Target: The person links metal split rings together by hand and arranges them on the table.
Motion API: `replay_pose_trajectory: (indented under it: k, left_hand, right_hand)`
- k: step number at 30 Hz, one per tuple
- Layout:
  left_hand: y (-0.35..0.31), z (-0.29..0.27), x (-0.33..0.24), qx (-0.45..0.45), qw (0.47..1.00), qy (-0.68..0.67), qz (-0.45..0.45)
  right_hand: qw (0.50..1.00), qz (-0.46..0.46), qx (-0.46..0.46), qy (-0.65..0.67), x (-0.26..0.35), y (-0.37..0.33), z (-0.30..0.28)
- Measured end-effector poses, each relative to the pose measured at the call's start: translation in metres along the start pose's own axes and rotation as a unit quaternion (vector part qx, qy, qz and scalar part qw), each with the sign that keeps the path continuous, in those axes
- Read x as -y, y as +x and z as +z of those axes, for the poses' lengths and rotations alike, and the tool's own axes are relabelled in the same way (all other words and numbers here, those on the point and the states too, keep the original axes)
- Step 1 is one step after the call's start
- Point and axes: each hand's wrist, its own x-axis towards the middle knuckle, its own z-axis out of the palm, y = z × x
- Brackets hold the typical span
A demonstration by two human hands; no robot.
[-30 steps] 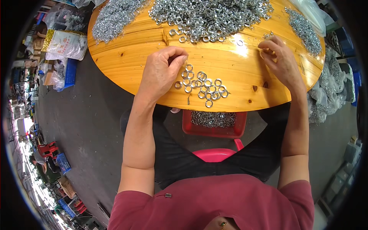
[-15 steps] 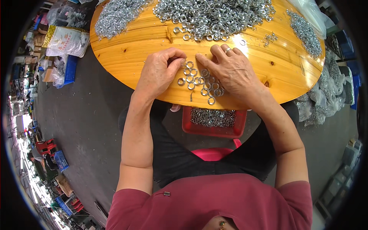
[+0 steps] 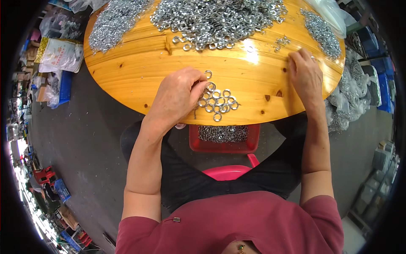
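Note:
A small cluster of shiny metal rings (image 3: 220, 101) lies near the front edge of the round wooden table (image 3: 139, 84). At its left side is my left hand (image 3: 179, 91), thumb and forefinger pinched together beside the upper rings. One ring (image 3: 208, 74) lies by the forefinger tip. Whatever sits between those fingertips is hidden. Well to the right, my right hand (image 3: 306, 78) is over the table with its fingers curled down and drawn together, away from the cluster. Its fingertips face the tabletop, and I cannot make out anything in them.
A large heap of metal rings (image 3: 220, 21) covers the far middle. Piles of finer metal pieces lie at far left (image 3: 116, 25) and far right (image 3: 322, 34), with a few tiny bits (image 3: 281, 42) between. Below the table edge stands a red bin (image 3: 224, 146) holding metal parts.
My right hand has moved right, away from the rings. My left hand stays at the cluster's left, now closer to its upper rings. The whole view has shifted slightly.

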Motion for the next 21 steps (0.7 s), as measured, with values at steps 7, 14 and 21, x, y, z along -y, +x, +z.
replay_pose_trajectory:
  k: [7,14,21]
  left_hand:
    - [0.006,0.005,-0.011,-0.07,0.997,-0.026,-0.006]
    - [0.006,0.008,-0.002,-0.101,0.995,-0.023,0.01]
    - [0.012,0.014,-0.005,-0.119,0.992,-0.035,0.029]
  right_hand:
    - [0.954,-0.023,-0.085,0.285,0.04,0.027,0.01]
    - [0.959,-0.089,-0.072,0.258,0.047,0.037,0.021]
    - [0.948,-0.11,-0.09,0.286,0.047,0.032,0.02]
